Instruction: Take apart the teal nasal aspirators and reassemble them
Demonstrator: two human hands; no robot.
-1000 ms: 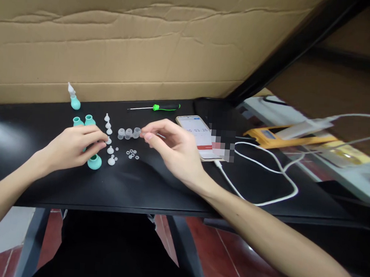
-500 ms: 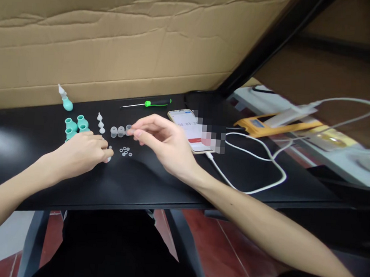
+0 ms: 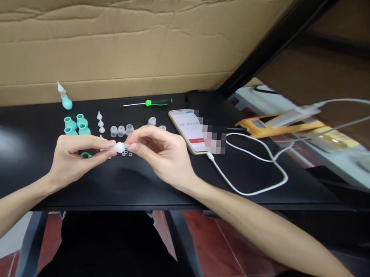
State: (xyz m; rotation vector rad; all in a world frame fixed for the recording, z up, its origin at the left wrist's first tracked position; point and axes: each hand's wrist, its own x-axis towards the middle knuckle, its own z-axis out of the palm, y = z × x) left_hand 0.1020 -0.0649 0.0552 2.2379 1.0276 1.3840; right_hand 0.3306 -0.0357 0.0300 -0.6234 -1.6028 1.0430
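Between thumb and fingers, my left hand (image 3: 73, 151) pinches a white nozzle tip (image 3: 119, 147), its wide end towards the right. My right hand (image 3: 166, 156) meets it there, fingertips closed on a small clear piece (image 3: 126, 146) at that wide end; the fingers partly hide it. Several small rings and discs (image 3: 130, 154) lie on the table just below. Behind the hands stand clear plastic collars (image 3: 121, 131) in a row, with another collar (image 3: 152, 121) farther right. White tips (image 3: 100, 123) line up left of them. Several teal rubber bulbs (image 3: 84, 129) are grouped behind my left hand, partly covered.
A teal bulb with a white tip fitted (image 3: 67, 102) lies at the back left. A green-black screwdriver (image 3: 152, 103) rests near the cardboard wall (image 3: 114, 57). On the right are a phone (image 3: 188, 132) showing a timer, a white cable (image 3: 247, 193) and a yellow frame-like object (image 3: 252, 127).
My left hand has lifted a white nozzle tip from the table. My right hand has moved slightly down and towards me, and both hands now meet at the tip.
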